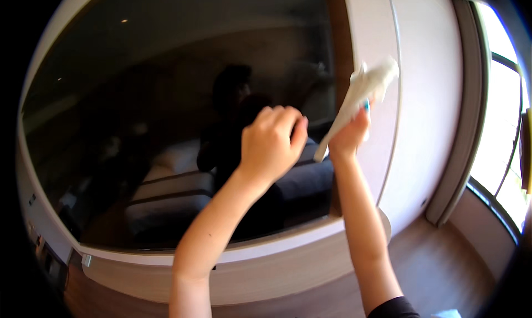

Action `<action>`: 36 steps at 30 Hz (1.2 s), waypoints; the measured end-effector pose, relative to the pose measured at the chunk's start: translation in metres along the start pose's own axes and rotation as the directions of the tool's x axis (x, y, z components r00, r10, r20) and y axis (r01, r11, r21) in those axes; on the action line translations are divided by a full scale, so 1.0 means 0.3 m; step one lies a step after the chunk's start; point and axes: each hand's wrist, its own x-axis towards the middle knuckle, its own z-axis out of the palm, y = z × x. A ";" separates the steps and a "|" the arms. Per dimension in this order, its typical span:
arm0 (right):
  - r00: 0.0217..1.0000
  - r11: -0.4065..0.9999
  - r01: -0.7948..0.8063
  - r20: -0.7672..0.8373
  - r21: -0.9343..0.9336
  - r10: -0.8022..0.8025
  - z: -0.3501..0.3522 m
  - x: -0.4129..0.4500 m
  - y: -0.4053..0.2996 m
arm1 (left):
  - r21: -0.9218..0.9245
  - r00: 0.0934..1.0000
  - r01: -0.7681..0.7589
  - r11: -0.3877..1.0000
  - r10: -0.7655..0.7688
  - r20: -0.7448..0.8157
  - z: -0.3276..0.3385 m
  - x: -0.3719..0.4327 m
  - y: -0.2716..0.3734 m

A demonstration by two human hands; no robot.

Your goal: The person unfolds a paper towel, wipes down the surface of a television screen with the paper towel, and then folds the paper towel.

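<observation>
My left hand point(272, 141) is raised in front of a large dark television screen point(174, 68), its back towards me. Its fingers curl away from view with a gap by the thumb, and the palm side is hidden. Nothing shows sticking out of it. To the right, near the screen's right edge, my right hand point(351, 131) grips a bunched white cloth point(370, 87). The cloth spreads above the fist, and one end hangs down on its left side. A small blue patch point(366, 106) shows by the fingers; what it belongs to is unclear.
Below the screen runs a light wooden shelf point(266, 276) with rounded ends. Right of it are a pale wall panel point(428, 110), a curtain point(461, 110) and a bright window point(505, 131). The glossy screen reflects a person and a bed. Wooden floor point(440, 259) lies at lower right.
</observation>
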 end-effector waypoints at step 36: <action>0.399 0.165 0.914 0.749 -0.371 -0.528 -0.683 0.813 -0.157 | 0.751 0.841 -0.298 0.589 0.535 -0.085 0.885 0.302 0.656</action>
